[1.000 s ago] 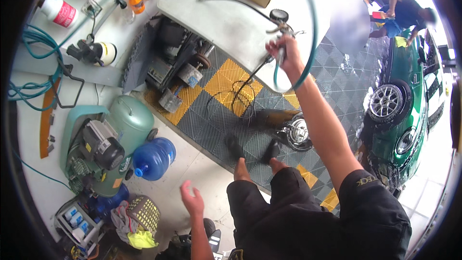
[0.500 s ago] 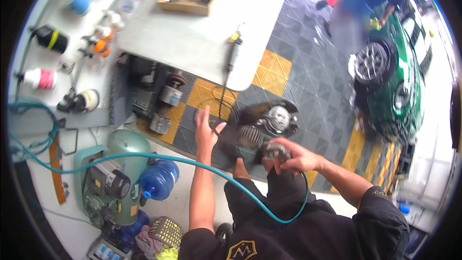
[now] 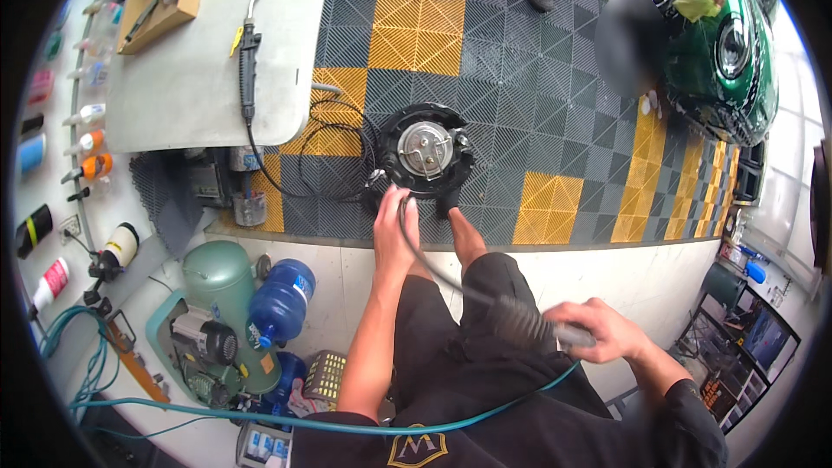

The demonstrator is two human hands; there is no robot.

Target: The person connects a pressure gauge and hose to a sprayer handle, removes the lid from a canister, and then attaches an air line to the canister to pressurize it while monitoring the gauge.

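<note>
My left hand [image 3: 395,238] is closed round the thin end of a black coiled hose [image 3: 442,270], beside the floor tank. My right hand [image 3: 602,329] grips a grey metal fitting [image 3: 574,336] at the hose's other end. The thick coils between my hands are blurred by motion. A teal air hose [image 3: 347,425] crosses in front of my shirt and runs up to my right hand. Just beyond my left hand stands a round black tank [image 3: 426,149] with a silver lid and wire clamp.
A spray wand [image 3: 249,69] lies on the grey table [image 3: 182,113], its black hose trailing to the floor. An open cardboard box [image 3: 165,0] sits there too. At left stand a green compressor [image 3: 217,273] and a blue water jug [image 3: 282,299]. Another person holds a yellow-green cloth [image 3: 696,2] by a green car [image 3: 728,78].
My right hand has moved right and down, away from my left, stretching the coiled hose between them. My view has turned, bringing the tank below the lid into fuller sight.
</note>
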